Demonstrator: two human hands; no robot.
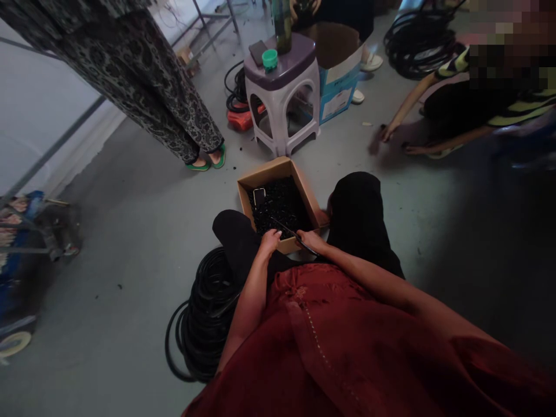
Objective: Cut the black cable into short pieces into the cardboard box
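My left hand [270, 242] sits at the near rim of a cardboard box [270, 178], over a heap of small black cable pieces [278, 205] that fills it. It is curled, and I cannot tell whether it holds a piece. My right hand [311, 241] grips a thin black strip [293, 233], which slants across the box towards the heap. It may be cable or a tool; the picture does not settle which. A smartphone [259, 197] lies on the heap at the box's left side. My dark-clothed legs lie on both sides of the box.
A coil of black cable [204, 318] lies against my left leg. A standing person's patterned trousers [143, 75] rise ahead-left. A purple-and-white plastic stool [280, 95] holds a bottle and a phone. A crouching co-worker's hand [384, 133] nears the floor at right, beyond which lies another cable coil [419, 46].
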